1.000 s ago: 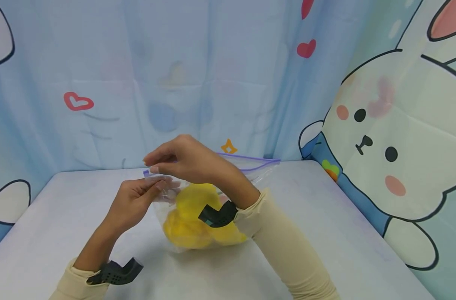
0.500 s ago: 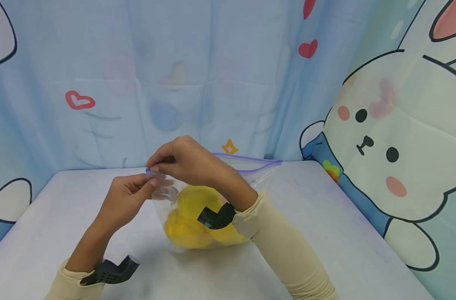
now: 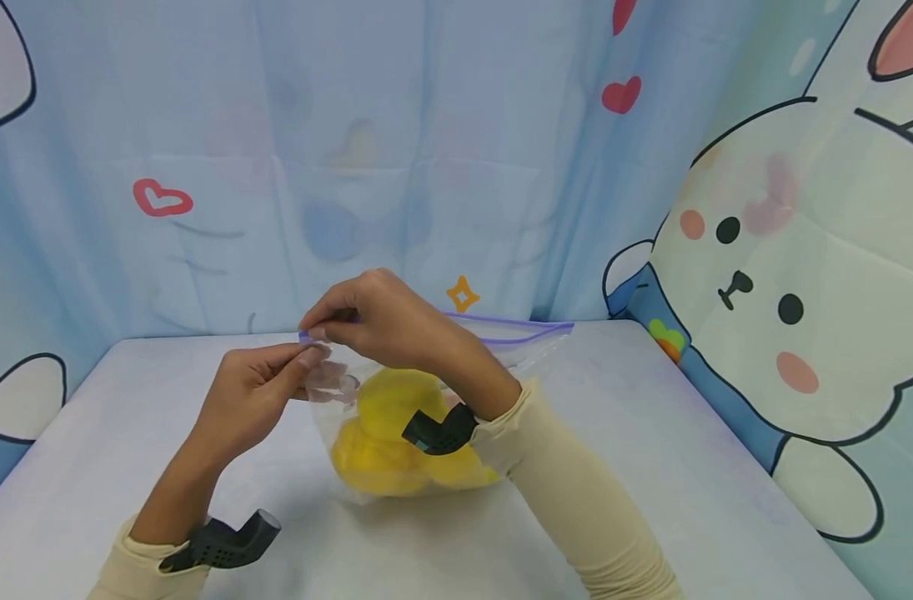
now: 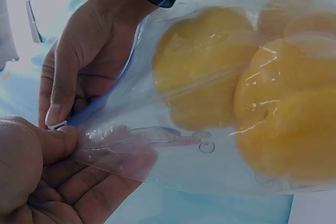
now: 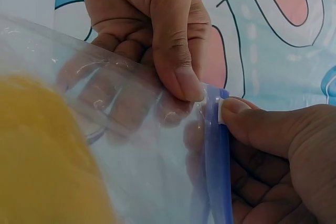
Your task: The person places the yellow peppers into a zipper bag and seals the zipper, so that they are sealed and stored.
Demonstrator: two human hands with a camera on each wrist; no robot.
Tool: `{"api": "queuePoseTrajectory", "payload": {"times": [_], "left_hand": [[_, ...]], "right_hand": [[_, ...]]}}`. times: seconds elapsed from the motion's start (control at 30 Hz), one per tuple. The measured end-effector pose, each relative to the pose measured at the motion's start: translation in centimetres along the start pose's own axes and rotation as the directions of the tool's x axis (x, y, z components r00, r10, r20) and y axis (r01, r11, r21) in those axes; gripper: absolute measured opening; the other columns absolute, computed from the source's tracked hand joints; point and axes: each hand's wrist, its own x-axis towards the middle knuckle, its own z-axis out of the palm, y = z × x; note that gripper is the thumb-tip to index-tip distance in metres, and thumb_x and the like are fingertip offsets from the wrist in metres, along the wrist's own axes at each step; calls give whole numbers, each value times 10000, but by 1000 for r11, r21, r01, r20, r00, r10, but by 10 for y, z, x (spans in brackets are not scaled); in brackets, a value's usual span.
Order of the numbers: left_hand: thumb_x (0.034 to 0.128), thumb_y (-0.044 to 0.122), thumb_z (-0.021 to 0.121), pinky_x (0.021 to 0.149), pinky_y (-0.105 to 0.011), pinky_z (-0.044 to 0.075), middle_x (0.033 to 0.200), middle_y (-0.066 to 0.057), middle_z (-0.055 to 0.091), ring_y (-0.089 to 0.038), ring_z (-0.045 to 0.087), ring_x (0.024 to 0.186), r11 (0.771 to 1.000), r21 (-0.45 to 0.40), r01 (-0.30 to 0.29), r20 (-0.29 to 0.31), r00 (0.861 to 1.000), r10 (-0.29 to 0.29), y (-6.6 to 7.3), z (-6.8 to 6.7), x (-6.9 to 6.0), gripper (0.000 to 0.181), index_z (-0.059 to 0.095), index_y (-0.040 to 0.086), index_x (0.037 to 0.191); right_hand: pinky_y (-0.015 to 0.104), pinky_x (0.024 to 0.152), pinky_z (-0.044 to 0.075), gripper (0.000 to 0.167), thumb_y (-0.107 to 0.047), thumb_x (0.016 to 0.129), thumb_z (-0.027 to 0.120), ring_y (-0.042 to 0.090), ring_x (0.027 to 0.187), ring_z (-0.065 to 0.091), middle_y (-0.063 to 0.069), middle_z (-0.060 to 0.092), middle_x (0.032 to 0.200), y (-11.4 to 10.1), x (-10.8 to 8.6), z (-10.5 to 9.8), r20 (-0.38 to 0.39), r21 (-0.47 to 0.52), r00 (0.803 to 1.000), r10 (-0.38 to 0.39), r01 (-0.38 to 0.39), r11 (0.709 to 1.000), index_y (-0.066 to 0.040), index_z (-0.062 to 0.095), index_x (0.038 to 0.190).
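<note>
A clear zip bag (image 3: pixel 328 450) with a purple zip strip (image 3: pixel 494 319) stands upright on the table. Inside it are several yellow lobed things (image 4: pixel 205 61) that look like bell peppers. My left hand (image 3: pixel 249 396) pinches the bag's left top corner just below the strip. At the strip's end, my right hand (image 3: pixel 388 321) pinches a small white slider (image 5: pixel 221 111) between thumb and finger. To the right, the bag's mouth gapes a little. My right wrist and its camera hide part of the bag in the head view.
The white table (image 3: pixel 614 500) spreads around the bag on all sides. Behind it hangs a light blue curtain (image 3: pixel 291 125) with hearts, and a printed rabbit (image 3: pixel 764 275) fills the right side.
Both hands stay at the bag's left corner. My right fingertips have come down onto the strip's end, and the left hand has shifted slightly left. The peppers remain in place.
</note>
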Motion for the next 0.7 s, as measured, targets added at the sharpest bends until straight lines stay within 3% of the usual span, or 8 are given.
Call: {"api": "queuePoseTrajectory", "payload": {"times": [0.4,0.7], "left_hand": [[964,3,544,672,-331,576,937,-133,731,-189,720,793,999,-32,-38,16,999,38,2,-1,3,218,684,-85,1106],[980,32,526,678,-338,577,901,-129,734,-197,721,787,999,-40,-26,6,1000,27,0,-7,3,207,691,-79,1043]], "right_hand": [[199,699,505,145,-39,901,661,44,787,621,-6,722,933,7,-12,-6,-39,-5,999,5,-5,1000,-41,757,1010],[203,710,517,141,-37,894,670,53,790,633,-11,719,918,16,-23,-13,-59,-32,997,45,-47,998,-45,761,1002]]}}
